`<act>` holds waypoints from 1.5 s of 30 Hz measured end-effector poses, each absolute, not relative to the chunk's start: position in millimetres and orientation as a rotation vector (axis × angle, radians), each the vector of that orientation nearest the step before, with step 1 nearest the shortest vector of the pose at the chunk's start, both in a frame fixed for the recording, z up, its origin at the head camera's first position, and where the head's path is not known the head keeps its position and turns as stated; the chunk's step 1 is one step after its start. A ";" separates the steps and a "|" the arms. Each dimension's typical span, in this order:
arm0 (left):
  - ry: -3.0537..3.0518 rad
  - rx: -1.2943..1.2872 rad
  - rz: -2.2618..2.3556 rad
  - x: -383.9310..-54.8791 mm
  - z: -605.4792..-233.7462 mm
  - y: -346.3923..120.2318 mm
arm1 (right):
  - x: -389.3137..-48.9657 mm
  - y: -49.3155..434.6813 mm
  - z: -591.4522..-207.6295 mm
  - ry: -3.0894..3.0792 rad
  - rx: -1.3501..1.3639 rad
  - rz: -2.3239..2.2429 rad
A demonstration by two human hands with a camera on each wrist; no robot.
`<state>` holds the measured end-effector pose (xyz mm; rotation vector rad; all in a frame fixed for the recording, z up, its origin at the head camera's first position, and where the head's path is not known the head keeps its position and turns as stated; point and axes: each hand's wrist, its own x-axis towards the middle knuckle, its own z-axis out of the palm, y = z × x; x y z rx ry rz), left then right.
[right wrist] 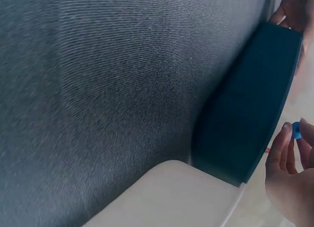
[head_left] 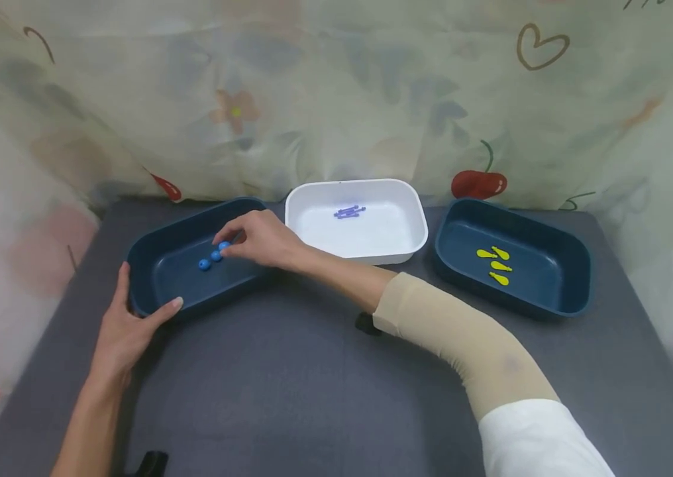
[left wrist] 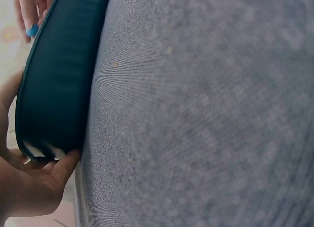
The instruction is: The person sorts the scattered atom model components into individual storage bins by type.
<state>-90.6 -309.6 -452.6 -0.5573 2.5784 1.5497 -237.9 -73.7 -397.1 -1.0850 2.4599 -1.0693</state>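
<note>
My left hand (head_left: 124, 334) holds the near left corner of a dark blue plastic bin (head_left: 157, 258), thumb along its near side and fingers round its left end. Over that bin, my right hand (head_left: 267, 237) pinches a small round blue bead (right wrist: 296, 130) between thumb and fingertips. Two more blue beads (head_left: 204, 264) appear in the bin just below and left of those fingertips. In the left wrist view, the pinched bead (left wrist: 32, 30) shows above the bin's rim, and the left hand (left wrist: 37, 183) grips the bin's end.
A white bin (head_left: 356, 242) with several small purple pieces (head_left: 350, 212) stands at the back middle. On the right, another dark blue bin (head_left: 542, 265) contains several yellow teardrop-shaped pieces (head_left: 499, 266). Grey cloth (head_left: 312, 384) covers the table; a patterned curtain (head_left: 336, 99) hangs behind.
</note>
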 end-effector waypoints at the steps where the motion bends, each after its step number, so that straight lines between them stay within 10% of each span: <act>1: 2.579 -0.549 1.550 -90.9 -452.6 -310.1 | -238.6 -75.0 -398.5 2.464 -1.075 -1.073; 45: 2.569 -0.542 1.596 -91.2 -453.1 -311.2 | -272.7 -126.6 -440.3 2.361 -0.709 -0.911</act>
